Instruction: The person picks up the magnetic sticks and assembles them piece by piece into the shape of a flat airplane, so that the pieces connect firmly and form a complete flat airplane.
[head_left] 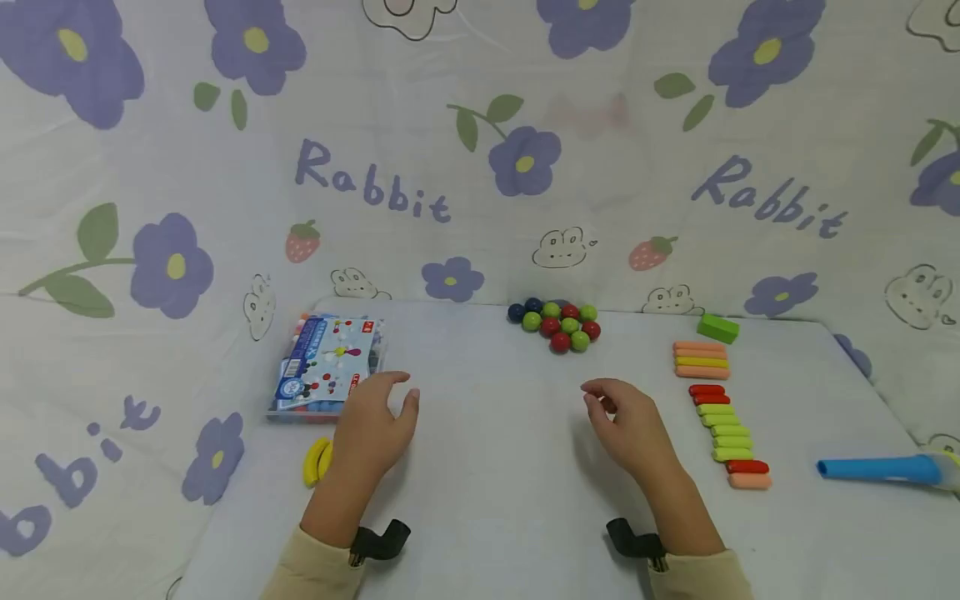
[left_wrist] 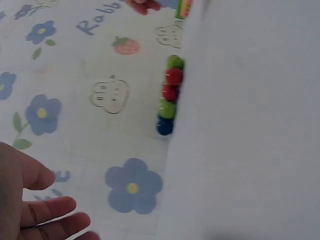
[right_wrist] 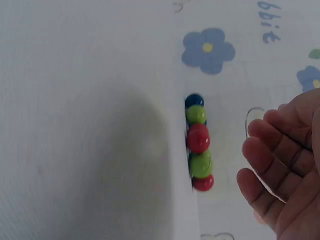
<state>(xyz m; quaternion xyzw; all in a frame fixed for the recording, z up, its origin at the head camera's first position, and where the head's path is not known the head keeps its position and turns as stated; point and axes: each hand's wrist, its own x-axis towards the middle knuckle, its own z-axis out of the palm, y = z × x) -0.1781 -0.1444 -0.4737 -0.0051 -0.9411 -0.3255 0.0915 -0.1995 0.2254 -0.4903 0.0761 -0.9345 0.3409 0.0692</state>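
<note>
A: Head view. Hands?
B: Both above the white table [head_left: 495, 467], well apart. Left hand [head_left: 375, 423]: thumb and forefinger spread wide, nothing between. Right hand [head_left: 628, 425]: fingers bent, thumb close to forefinger, narrow gap, nothing held.
A: Nearest things?
B: Left hand beside a clear box [head_left: 292, 416], printed card [head_left: 330, 358] on top, toward the far left corner. Contact: cannot tell. Two curved yellow pieces [head_left: 312, 462] near the left edge, by that wrist. Red, green and dark blue balls [head_left: 551, 327] cluster by the middle of the far edge, beyond both hands.
A: Right side?
B: Green block [head_left: 717, 328] near the far right corner. Coloured sticks [head_left: 731, 431] in a column from there toward the near edge. Blue tube [head_left: 877, 469] near the right edge.
A: Left wrist view?
B: Fingers apart, empty. Balls in a line, well clear of the hand.
A: Right wrist view?
B: Fingers loosely curved, empty. Balls near, untouched.
</note>
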